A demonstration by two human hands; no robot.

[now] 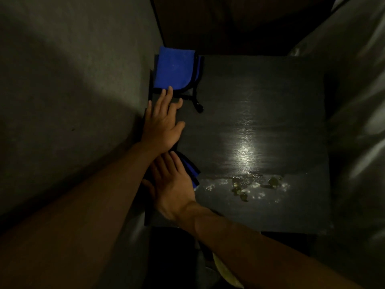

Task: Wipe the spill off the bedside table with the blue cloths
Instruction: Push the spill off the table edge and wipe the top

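Observation:
A folded blue cloth (175, 70) with black edging lies at the far left corner of the dark bedside table (270, 113). My left hand (161, 122) lies flat with fingers spread, its fingertips touching that cloth's near edge. A second blue cloth (190, 168) shows partly under my right hand (173, 184), which presses flat on it near the table's left edge. The spill (252, 186), whitish patches with greenish bits, sits on the near right part of the tabletop, apart from both hands.
A grey bed or mattress surface (73, 101) runs along the table's left side. Pale bedding or fabric (358, 122) rises on the right. A light glare (246, 153) shines on the tabletop's middle. A yellowish object (227, 274) lies below the table's front edge.

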